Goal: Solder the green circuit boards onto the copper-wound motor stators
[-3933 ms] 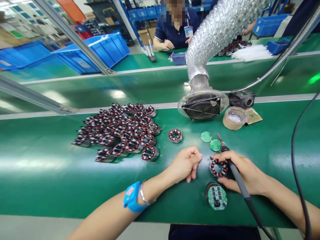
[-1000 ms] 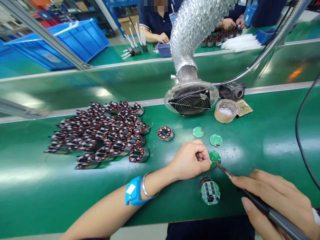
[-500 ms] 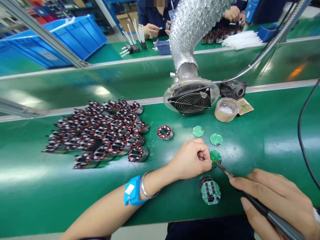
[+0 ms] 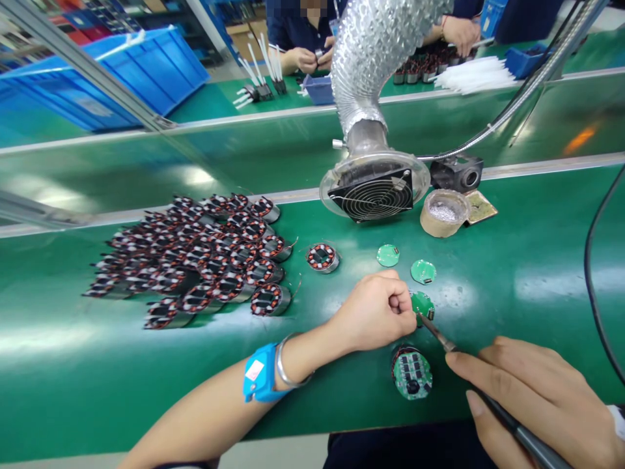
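Note:
My left hand (image 4: 378,311) is closed in a pinch at the left edge of a round green circuit board (image 4: 422,305); whatever its fingertips hold is too small or hidden to make out. In my right hand (image 4: 541,397) is a soldering iron (image 4: 510,420), gripped like a pen, its tip at that board close to my left fingertips. Nearer to me sits a motor stator topped with a circuit board (image 4: 413,374), its chips facing up. Two more round boards (image 4: 388,255) lie just beyond my left hand. A single bare stator (image 4: 323,258) stands to their left.
Many wound stators (image 4: 209,254) crowd the left of the green bench. A fume extractor fan (image 4: 374,195) hangs ahead on a foil duct (image 4: 375,58). Behind the boards stands a round solder tub (image 4: 444,213). A black cable (image 4: 590,260) hangs at right; co-workers' hands (image 4: 312,60) work across the divider.
My right hand and the soldering iron have shifted very slightly, the tip staying at the board. My left hand holds its pinch. Across the bench, the co-workers' hands have moved.

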The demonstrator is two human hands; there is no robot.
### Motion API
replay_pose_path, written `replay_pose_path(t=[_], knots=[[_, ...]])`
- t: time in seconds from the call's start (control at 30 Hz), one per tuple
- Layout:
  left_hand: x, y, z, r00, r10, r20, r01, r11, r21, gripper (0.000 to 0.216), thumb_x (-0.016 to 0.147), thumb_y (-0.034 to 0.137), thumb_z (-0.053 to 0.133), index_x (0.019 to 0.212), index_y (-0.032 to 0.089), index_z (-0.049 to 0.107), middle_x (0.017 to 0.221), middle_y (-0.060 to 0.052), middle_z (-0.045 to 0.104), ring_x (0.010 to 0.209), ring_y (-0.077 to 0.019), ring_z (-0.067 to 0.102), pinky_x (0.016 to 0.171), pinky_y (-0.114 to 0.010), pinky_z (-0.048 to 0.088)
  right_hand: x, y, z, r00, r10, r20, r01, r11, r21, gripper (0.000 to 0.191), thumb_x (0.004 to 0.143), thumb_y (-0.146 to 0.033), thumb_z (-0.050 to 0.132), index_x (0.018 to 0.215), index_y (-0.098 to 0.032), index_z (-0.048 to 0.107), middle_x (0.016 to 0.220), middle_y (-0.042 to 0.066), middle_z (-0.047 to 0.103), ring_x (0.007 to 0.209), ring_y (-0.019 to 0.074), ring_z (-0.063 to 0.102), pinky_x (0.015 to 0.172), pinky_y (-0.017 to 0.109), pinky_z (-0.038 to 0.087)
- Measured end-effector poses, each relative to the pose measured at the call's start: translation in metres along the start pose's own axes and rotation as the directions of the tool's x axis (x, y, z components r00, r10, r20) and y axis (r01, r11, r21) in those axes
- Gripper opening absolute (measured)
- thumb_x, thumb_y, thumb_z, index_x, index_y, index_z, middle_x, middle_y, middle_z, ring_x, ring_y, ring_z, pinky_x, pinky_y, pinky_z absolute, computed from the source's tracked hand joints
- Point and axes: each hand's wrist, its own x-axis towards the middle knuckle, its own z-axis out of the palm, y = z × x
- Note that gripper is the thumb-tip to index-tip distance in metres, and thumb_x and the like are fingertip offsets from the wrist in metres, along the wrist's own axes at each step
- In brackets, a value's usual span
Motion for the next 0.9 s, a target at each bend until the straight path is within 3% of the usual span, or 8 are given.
replay_pose_path(t=[0.53, 0.73, 0.9], knots=[[0.001, 0.002, -0.001, 1.0, -0.011, 0.016, 0.011, 0.999, 0.034, 0.013, 0.062, 0.007, 0.062, 0.053, 0.015, 0.056, 0.061, 0.003, 0.05, 0.057, -0.0087, 0.046, 0.051, -0.02, 0.035, 0.0, -0.002, 0.001, 0.999, 0.02, 0.028, -0.019, 1.0, -0.015, 0.026, 0.082, -0.006, 0.052, 0.102, -0.015, 0.066, 0.074, 0.004, 0.07, 0.067, 0.017, 0.067, 0.059, 0.03, 0.055], [0.001, 0.004, -0.002, 1.0, -0.019, 0.023, 0.018, 0.999, 0.048, 0.012, 0.062, 0.008, 0.062, 0.053, 0.015, 0.057, 0.061, 0.003, 0.05, 0.057, -0.0087, 0.046, 0.051, -0.02, 0.035, -0.007, 0.001, -0.007, 0.998, 0.025, -0.056, -0.026, 1.0, -0.014, 0.026, 0.085, -0.012, 0.051, 0.105, -0.021, 0.066, 0.081, 0.004, 0.071, 0.068, 0.0165, 0.068, 0.061, 0.028, 0.056], [0.002, 0.005, -0.001, 0.999, -0.024, 0.024, 0.023, 0.998, 0.055, 0.014, 0.062, 0.007, 0.062, 0.053, 0.015, 0.056, 0.061, 0.003, 0.05, 0.058, -0.0092, 0.046, 0.051, -0.02, 0.035, -0.004, 0.013, -0.003, 0.991, 0.098, -0.093, -0.098, 0.995, 0.011, 0.037, 0.086, -0.009, 0.056, 0.121, -0.019, 0.059, 0.076, 0.0, 0.069, 0.063, 0.0126, 0.067, 0.062, 0.023, 0.056]])
